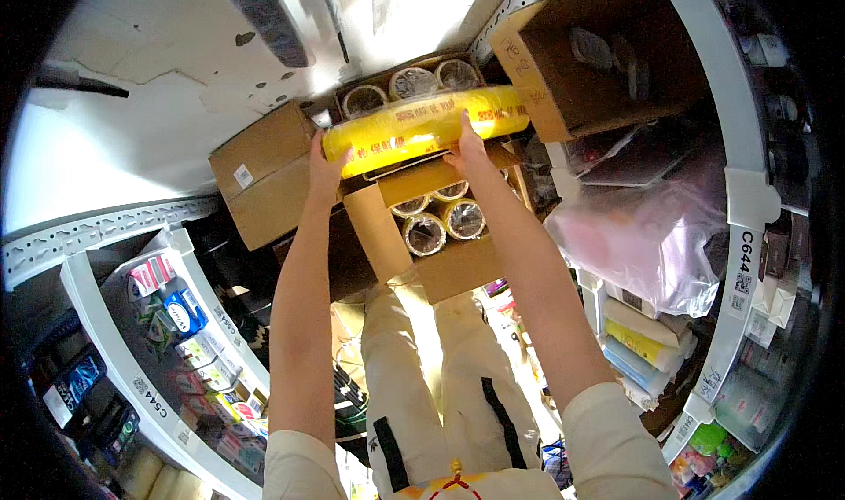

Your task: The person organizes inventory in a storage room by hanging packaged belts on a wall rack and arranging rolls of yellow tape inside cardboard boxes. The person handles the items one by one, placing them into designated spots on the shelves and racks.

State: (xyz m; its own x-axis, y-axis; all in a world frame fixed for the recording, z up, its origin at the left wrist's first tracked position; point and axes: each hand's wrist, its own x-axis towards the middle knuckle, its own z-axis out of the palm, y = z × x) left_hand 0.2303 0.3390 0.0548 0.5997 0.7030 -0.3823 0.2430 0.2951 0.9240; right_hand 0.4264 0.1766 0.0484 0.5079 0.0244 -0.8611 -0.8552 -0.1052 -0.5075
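A long yellow roll of cling film [422,127], printed with red writing, lies crosswise between my two hands. My left hand [325,166] grips its left end, and my right hand [470,145] holds it right of the middle with the thumb up on its face. Below the roll is a flapped-open cardboard box [462,269] with several film rolls [465,219] standing on end in it. Just beyond the roll, another carton holds more upright rolls [412,83], partly hidden by the held one.
Left, a closed cardboard box [264,170] sits near a shelf rail [125,216] and shelves of boxed goods [204,361]. Right, an open cardboard box [541,71] sits above a pink plastic-wrapped bundle [634,236], inside a white shelf edge [739,262].
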